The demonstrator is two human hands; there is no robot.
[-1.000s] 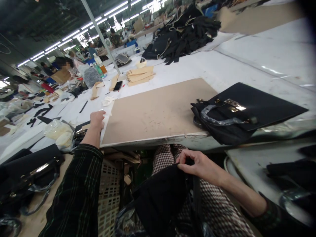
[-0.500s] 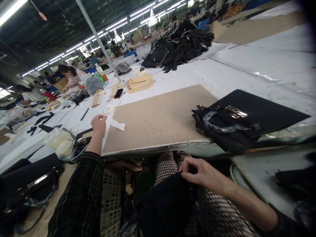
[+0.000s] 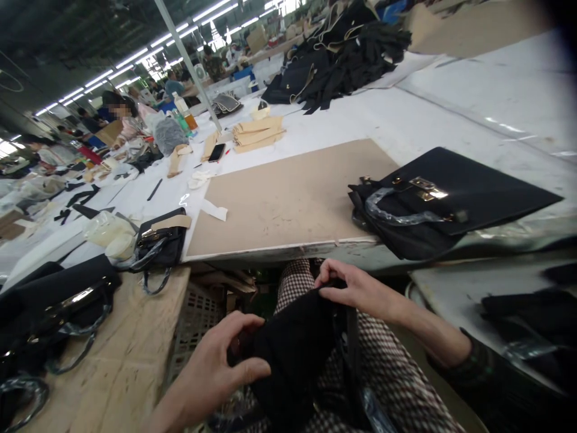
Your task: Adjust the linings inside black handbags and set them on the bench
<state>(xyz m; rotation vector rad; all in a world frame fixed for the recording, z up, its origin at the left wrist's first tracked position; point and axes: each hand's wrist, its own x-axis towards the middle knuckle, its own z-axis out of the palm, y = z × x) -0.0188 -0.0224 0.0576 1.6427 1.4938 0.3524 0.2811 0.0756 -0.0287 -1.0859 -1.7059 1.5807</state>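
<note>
A black handbag (image 3: pixel 293 349) lies across my lap, with a plastic-wrapped strap hanging at its lower right. My right hand (image 3: pixel 349 288) pinches the bag's upper edge between thumb and fingers. At the bag's left side is my left hand (image 3: pixel 225 361), thumb and fingers apart and curved about that edge; whether it presses on the cloth is hard to tell. On the right of the table rests another black handbag (image 3: pixel 469 192) with a gold clasp and a wrapped handle. A small black bag (image 3: pixel 164 240) with a tan strip on it sits at the table's left edge.
A brown board (image 3: pixel 293 198) covers the table before me, with a white scrap (image 3: pixel 214 209) on it. Several black bags (image 3: pixel 67 300) lie on the left bench. Farther off are tan pieces (image 3: pixel 259 132), a phone (image 3: pixel 217 153), a metal pole (image 3: pixel 189 66) and a black heap (image 3: pixel 347 66).
My left hand has come down from beside the board on the table to the left side of the handbag on my lap. My right hand keeps its pinch. The view has tilted down slightly.
</note>
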